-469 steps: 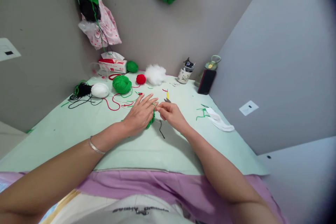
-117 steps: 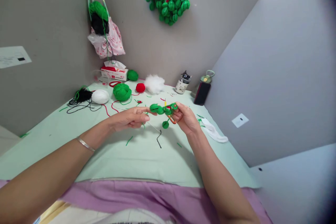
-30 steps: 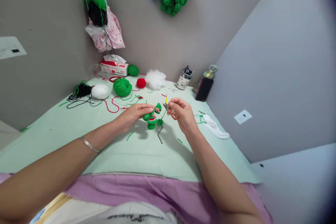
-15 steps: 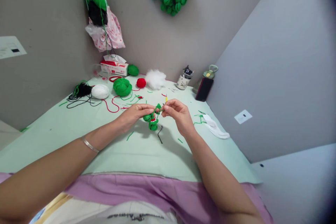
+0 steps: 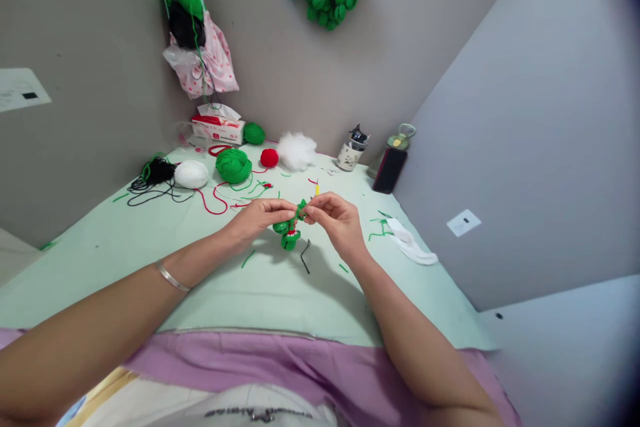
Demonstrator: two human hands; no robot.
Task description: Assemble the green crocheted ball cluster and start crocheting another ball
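hands (image 5: 256, 219) (image 5: 339, 223) 2 | table (image 5: 235, 303): green yarn balls (image 5: 233, 166) (image 5: 254, 133) 2 | red ball (image 5: 269, 158) 1 | white ball (image 5: 191, 174) 1 | phone (image 5: 390, 171) 1

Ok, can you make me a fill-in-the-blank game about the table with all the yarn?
1. The crocheted piece in the left hand is mostly ____.
2. The yarn ball closest to the fluffy white stuffing is ____.
3. The bracelet is on the ____ wrist.
4. The dark phone stands upright in front of the ____.

Missing words: green; red; left; bottle.
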